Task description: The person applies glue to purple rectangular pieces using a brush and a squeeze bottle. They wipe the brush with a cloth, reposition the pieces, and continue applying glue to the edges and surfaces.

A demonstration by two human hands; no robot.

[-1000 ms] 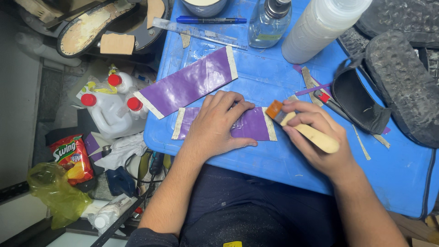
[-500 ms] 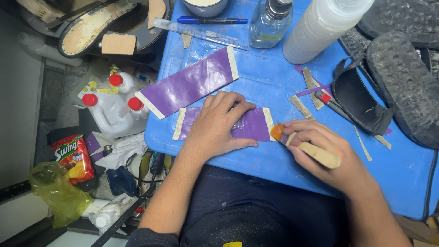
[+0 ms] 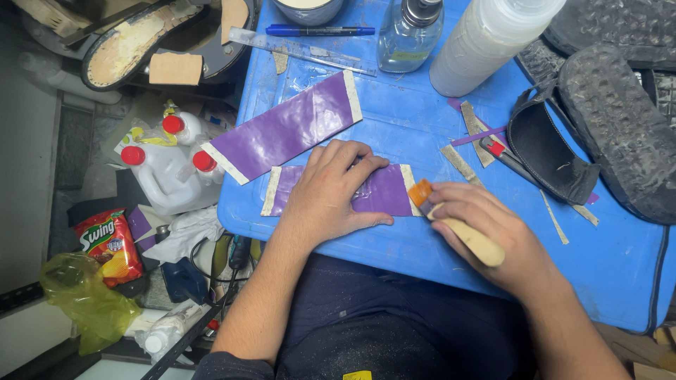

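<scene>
While the left hand [image 3: 331, 193] lies flat on the glossy purple strip [image 3: 384, 191], the right hand's [image 3: 493, 236] grip closes around a brush [image 3: 458, 225].

purple strips: two, a long one [image 3: 285, 128] and a shorter one [image 3: 380, 191]
hands: two, the left hand [image 3: 331, 193] and the right hand [image 3: 486, 229]
brushes: one brush [image 3: 454, 224]
pens: one blue pen [image 3: 320, 30]
rulers: one clear ruler [image 3: 299, 51]
bottles on the bench: two, a glass bottle [image 3: 408, 32] and a white bottle [image 3: 486, 42]
red-capped jugs: three [image 3: 165, 165]
snack bags: one [image 3: 109, 243]
</scene>
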